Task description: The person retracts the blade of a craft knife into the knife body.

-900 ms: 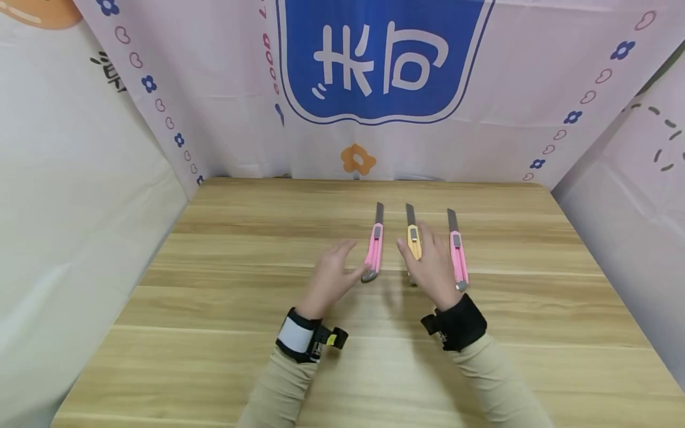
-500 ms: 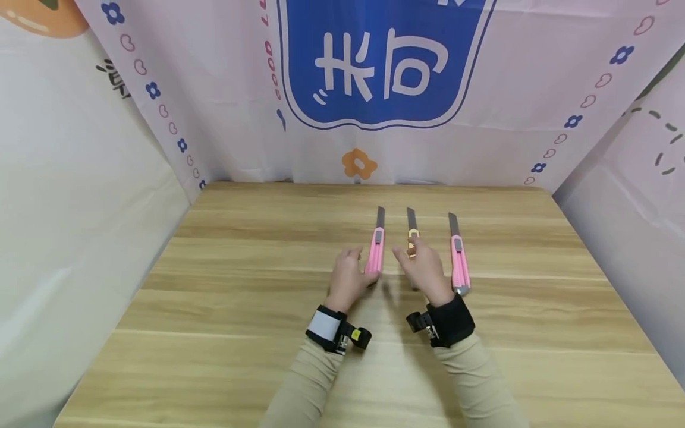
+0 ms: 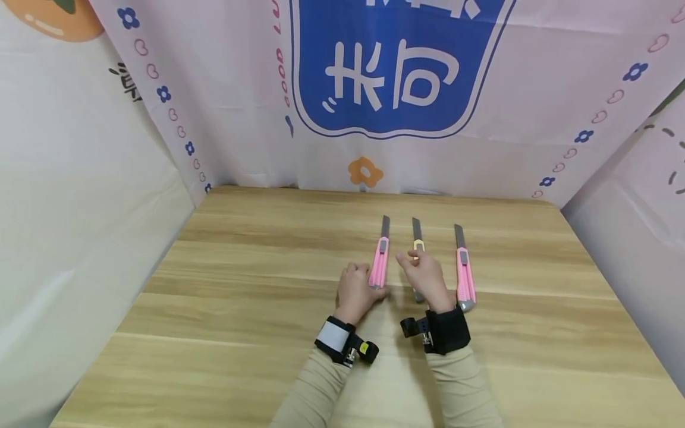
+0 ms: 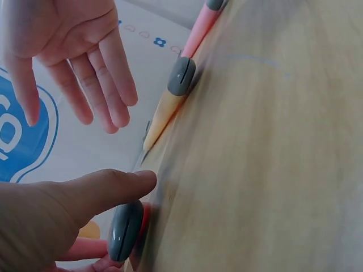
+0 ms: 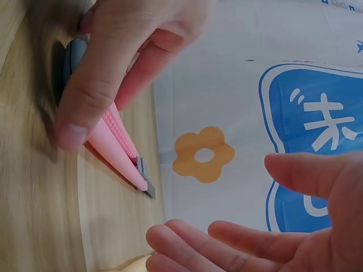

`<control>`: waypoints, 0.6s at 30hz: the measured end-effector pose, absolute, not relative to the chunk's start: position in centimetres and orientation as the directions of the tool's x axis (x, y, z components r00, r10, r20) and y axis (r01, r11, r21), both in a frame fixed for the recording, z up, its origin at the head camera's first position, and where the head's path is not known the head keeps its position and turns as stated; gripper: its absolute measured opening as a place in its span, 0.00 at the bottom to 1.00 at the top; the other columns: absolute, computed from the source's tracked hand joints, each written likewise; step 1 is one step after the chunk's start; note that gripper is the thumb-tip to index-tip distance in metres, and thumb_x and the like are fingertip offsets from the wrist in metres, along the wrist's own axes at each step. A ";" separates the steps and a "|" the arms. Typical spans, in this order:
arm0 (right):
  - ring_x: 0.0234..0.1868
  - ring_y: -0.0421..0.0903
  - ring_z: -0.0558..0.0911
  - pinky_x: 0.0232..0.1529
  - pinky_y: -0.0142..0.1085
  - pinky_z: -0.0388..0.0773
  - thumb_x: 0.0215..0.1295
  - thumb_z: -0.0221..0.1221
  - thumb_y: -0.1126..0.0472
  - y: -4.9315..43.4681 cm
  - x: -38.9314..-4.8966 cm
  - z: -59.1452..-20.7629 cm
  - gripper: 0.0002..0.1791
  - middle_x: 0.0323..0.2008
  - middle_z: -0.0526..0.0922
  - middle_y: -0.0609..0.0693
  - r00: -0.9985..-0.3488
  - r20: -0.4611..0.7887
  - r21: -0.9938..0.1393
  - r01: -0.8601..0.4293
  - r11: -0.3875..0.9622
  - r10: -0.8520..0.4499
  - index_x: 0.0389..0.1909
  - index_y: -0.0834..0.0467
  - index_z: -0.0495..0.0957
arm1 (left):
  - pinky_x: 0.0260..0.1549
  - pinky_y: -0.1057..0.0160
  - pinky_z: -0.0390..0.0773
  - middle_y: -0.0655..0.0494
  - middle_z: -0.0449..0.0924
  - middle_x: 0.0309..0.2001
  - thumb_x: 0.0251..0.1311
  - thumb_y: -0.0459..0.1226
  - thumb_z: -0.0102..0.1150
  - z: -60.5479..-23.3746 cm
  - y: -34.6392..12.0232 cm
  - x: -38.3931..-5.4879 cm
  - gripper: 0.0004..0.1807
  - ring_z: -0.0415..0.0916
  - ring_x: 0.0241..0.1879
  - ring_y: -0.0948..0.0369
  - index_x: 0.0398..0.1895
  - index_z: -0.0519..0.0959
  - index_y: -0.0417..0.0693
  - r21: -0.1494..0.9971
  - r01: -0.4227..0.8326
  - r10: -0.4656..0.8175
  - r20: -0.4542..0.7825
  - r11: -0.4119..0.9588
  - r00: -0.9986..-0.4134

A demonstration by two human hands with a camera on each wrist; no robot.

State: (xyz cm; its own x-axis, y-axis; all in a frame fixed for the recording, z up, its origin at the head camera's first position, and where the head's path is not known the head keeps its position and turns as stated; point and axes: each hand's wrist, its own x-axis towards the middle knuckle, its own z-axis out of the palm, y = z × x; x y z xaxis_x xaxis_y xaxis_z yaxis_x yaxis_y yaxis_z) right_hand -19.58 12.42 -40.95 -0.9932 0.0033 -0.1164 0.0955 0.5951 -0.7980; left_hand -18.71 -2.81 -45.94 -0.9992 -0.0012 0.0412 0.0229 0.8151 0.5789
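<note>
Three utility knives lie in a row on the table, grey blades out and pointing to the far edge. My left hand grips the rear part of the left pink utility knife, thumb on one side and fingers on the other. Its grey end cap shows beneath the thumb in the left wrist view. My right hand hovers over the yellow utility knife, covering part of it; the palm is bare and the fingers are relaxed. To its right lies another pink utility knife.
The wood-grain table is backed by a printed cloth hung along its far edge. More cloth hangs on the left side, and also on the right. Each wrist wears a black strap with a small camera.
My left hand has moved right and come round the rear of the left pink utility knife. My right hand has drawn back slightly, its fingers bending more. The knives keep their places.
</note>
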 end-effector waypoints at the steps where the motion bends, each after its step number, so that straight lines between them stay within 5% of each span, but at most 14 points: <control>1: 0.52 0.62 0.81 0.47 0.47 0.84 0.72 0.50 0.49 12.3 -19.7 -41.1 0.31 0.53 0.79 0.71 -0.992 -0.125 -0.798 0.104 0.594 0.005 0.63 0.70 0.67 | 0.36 0.60 0.78 0.44 0.78 0.46 0.36 0.51 0.78 -45.9 -2.8 -18.7 0.39 0.73 0.41 0.54 0.53 0.79 0.40 0.580 0.019 -0.003 0.038 0.815 -0.999; 18: 0.53 0.62 0.79 0.48 0.47 0.83 0.73 0.49 0.48 12.6 -19.8 -41.1 0.30 0.55 0.77 0.71 -0.983 -0.180 -0.785 0.129 0.606 -0.024 0.64 0.68 0.67 | 0.26 0.66 0.74 0.49 0.75 0.34 0.42 0.42 0.77 -45.8 -1.7 -18.0 0.24 0.69 0.29 0.60 0.39 0.81 0.36 0.604 -0.027 -0.078 0.059 0.796 -0.995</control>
